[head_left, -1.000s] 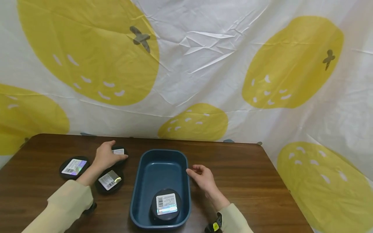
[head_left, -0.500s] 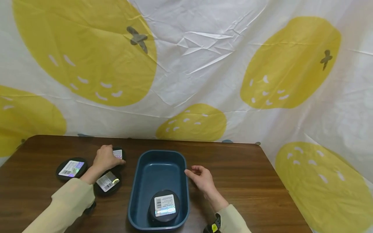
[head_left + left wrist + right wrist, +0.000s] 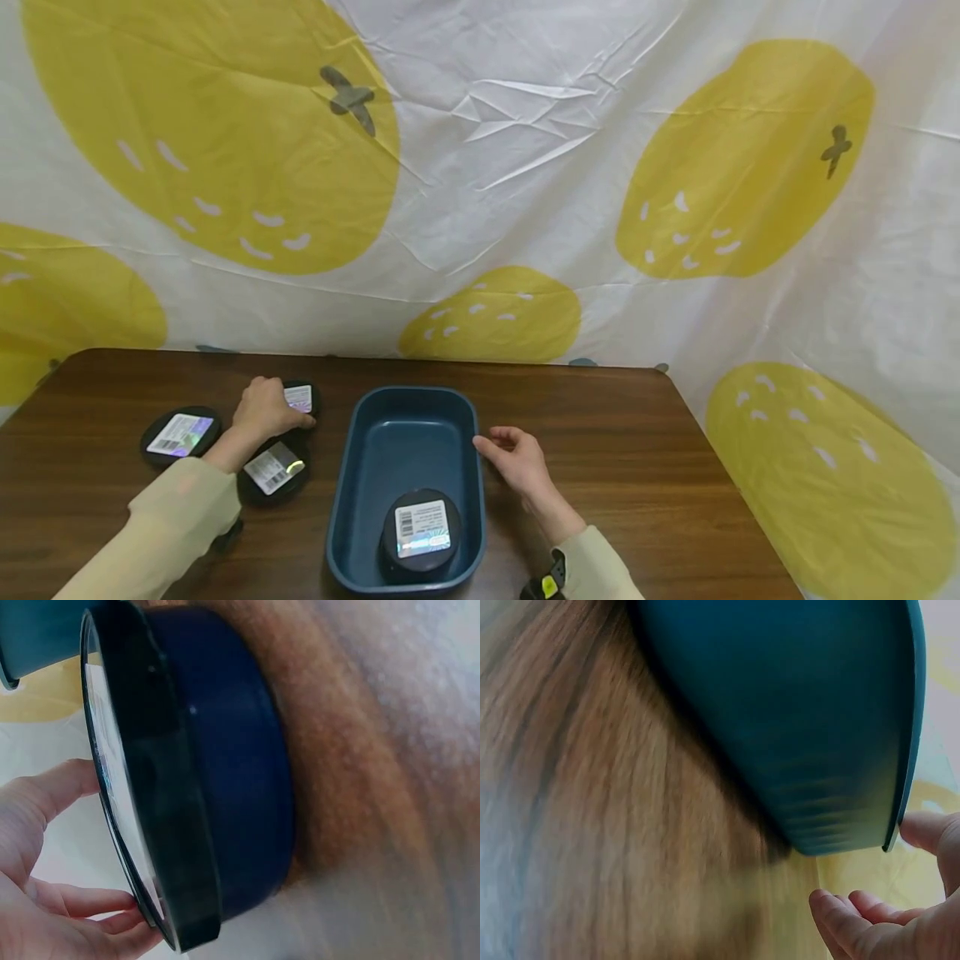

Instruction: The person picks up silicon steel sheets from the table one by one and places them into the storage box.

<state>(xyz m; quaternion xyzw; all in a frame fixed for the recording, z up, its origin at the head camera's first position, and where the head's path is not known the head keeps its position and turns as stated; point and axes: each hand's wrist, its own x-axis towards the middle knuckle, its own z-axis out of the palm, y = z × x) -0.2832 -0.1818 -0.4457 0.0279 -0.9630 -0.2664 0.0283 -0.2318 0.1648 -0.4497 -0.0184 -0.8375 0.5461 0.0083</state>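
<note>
Near the table's far left, my left hand (image 3: 262, 408) grips a round black-lidded tub (image 3: 299, 397) with a white label, thumb at its near side and fingers at its left. A nearer tub (image 3: 272, 472) sits just below that hand; its dark lid and blue side (image 3: 232, 750) hide the held tub in the left wrist view. Another tub (image 3: 180, 435) lies to the left. A blue rectangular tray (image 3: 405, 400) holds one tub (image 3: 420, 533) at its near end. My right hand (image 3: 517, 467) touches the tray's right rim with the thumb (image 3: 922, 829); its other fingers hang loosely curled below.
The brown wooden table (image 3: 622, 467) carries everything. Behind it hangs a white curtain (image 3: 510, 167) printed with yellow fruit. The tray stands between the two hands.
My left hand has lowered onto the far tub, and its fingers have closed in around it. The right hand stays at the tray's rim. The head view has shifted slightly.
</note>
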